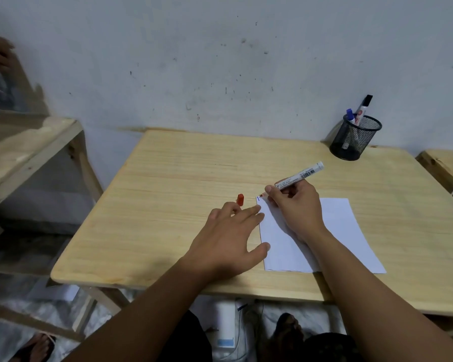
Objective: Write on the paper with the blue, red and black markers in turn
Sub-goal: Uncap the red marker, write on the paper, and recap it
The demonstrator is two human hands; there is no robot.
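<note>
Nothing can really be read: a barcode and tiny blurred print are seen on the marker (300, 176).

I count three markers: one uncapped (300, 176), two in the mesh cup (355, 138), blue-capped (350, 114) and black-capped (364, 107). One loose red cap (240, 199). One paper sheet (338, 231). One table (168, 205).

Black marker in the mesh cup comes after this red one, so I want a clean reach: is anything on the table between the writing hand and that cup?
Nothing visible does. Bare table lies between the right hand and the mesh cup; the black marker sticks up beside the blue marker.
</note>
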